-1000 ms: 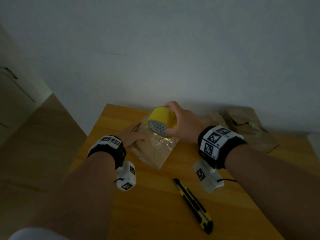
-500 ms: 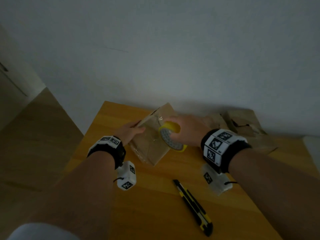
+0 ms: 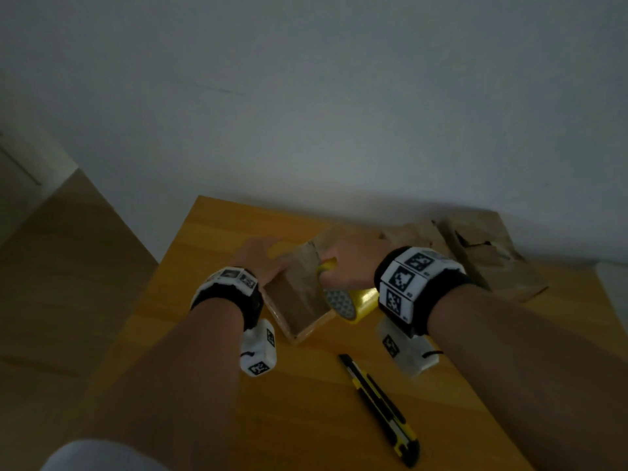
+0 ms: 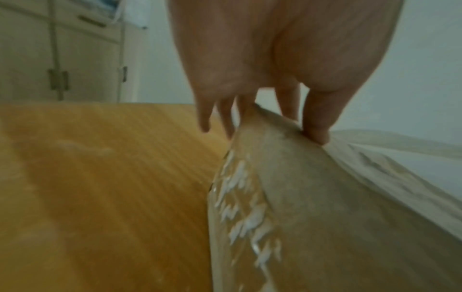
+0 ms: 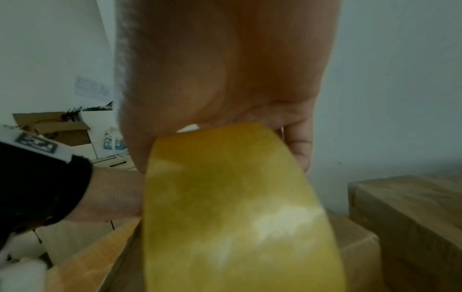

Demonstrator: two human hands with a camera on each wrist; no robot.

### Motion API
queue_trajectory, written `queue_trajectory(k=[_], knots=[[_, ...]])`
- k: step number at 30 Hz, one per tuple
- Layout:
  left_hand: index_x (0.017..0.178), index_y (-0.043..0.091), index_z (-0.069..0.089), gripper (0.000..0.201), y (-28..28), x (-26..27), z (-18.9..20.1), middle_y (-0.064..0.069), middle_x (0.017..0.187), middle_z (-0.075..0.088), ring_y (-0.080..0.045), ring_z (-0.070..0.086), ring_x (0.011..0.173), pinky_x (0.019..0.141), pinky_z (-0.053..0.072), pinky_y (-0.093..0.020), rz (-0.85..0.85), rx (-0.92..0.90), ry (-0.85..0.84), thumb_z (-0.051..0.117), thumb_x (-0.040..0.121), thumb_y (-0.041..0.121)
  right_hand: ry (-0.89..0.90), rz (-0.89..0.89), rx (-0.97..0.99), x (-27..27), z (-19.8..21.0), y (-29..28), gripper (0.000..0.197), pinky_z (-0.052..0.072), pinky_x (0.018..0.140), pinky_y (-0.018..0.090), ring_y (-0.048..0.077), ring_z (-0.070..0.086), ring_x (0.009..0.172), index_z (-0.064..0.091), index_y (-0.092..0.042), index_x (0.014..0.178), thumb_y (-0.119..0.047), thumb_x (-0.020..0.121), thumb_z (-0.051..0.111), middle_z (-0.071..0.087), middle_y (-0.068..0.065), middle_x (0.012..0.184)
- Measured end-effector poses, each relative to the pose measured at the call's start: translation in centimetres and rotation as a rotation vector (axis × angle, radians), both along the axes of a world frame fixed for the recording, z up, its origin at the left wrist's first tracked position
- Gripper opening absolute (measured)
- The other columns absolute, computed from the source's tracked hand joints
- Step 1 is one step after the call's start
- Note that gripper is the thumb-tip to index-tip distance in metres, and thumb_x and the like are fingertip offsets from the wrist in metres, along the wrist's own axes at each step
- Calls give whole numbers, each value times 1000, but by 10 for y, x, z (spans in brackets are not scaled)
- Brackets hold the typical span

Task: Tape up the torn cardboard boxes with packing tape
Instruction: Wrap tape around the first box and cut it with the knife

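Observation:
A small brown cardboard box (image 3: 299, 297) stands tilted on the wooden table (image 3: 210, 253), with crinkled clear tape (image 4: 240, 199) along one side. My left hand (image 3: 261, 263) grips the box's upper left edge, thumb (image 4: 316, 126) on one face and fingers down the other. My right hand (image 3: 350, 260) grips a yellow roll of packing tape (image 3: 355, 302) held against the box's right side, low near the table. In the right wrist view the tape roll (image 5: 237, 207) fills the middle under my palm (image 5: 225, 79).
A yellow and black utility knife (image 3: 380, 409) lies on the table near me, right of centre. Two torn cardboard boxes (image 3: 489, 256) (image 3: 413, 236) sit at the back right against the wall. The table's left edge (image 3: 159, 283) drops to the floor.
My right hand has brought the tape roll down from the top of the box to its right side near the table. The box has tipped up more under my left hand.

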State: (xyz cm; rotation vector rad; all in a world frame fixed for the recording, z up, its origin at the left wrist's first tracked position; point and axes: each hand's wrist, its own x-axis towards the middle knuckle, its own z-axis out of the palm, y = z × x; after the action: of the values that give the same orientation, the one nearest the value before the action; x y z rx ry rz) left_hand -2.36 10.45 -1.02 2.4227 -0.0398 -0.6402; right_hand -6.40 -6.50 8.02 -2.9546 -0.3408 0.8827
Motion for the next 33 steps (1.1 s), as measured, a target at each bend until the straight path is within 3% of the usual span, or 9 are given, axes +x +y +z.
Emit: queue_trajectory(k=[4,7,10,16,19,22,25,29,33], knots=[[115,26,66,30,-22,7,0,-1,128,49,-24,42,123,99,40,-30,-282,169,-396,54,94,10,-50,-57,77,2,-6,6,40,24,44,30,19,24,46,37,-14,59,-33,94,47,32,3,56],[112,24,68,35,-23,1,-7,-3,118,49,-25,45,113,89,41,-28,-332,191,-375,47,94,3,-72,-127,106,2,-5,6,28,28,52,28,16,29,55,48,-19,73,-41,89,51,40,5,63],[127,24,59,42,-17,-1,-10,-6,133,47,-27,37,126,102,34,-33,-325,210,-294,41,96,2,-58,-150,105,-4,-5,0,60,38,54,31,19,46,64,45,-13,121,-57,82,59,48,3,79],[140,29,44,54,-25,-5,5,-7,152,31,-32,20,141,115,25,-40,-402,326,-191,30,98,-3,-30,-169,63,-15,-3,-16,51,28,48,31,16,29,47,39,-19,62,-60,76,67,33,-2,56],[142,30,41,53,-28,-10,7,-6,156,23,-31,13,145,117,18,-40,-402,342,-170,31,100,0,54,-183,22,-25,1,-17,51,29,49,31,15,28,44,38,-21,60,-60,78,67,32,-2,54],[141,30,43,48,-30,-13,7,-5,157,20,-30,11,146,118,16,-41,-344,298,-134,30,101,7,102,-178,-29,-39,-7,-27,46,42,55,31,16,49,59,54,-22,91,-63,77,67,53,0,74],[141,30,44,43,-32,-17,9,-5,158,19,-29,10,146,118,14,-42,-320,284,-115,28,104,17,142,-196,13,-51,-20,-32,82,43,71,29,20,55,89,31,-23,145,-59,80,66,55,2,120],[135,23,53,39,-41,-24,12,-10,150,34,-26,24,141,115,16,-37,-279,293,-178,39,100,35,151,-224,-33,-54,-38,-29,45,36,48,27,14,41,54,41,-22,72,-58,83,64,44,-3,68],[124,26,62,50,-43,-27,-2,-9,132,51,-31,37,127,107,33,-40,-151,263,-276,61,83,55,153,-235,-43,-53,-52,-27,47,33,44,27,14,38,48,43,-21,64,-60,81,65,42,-2,59]])
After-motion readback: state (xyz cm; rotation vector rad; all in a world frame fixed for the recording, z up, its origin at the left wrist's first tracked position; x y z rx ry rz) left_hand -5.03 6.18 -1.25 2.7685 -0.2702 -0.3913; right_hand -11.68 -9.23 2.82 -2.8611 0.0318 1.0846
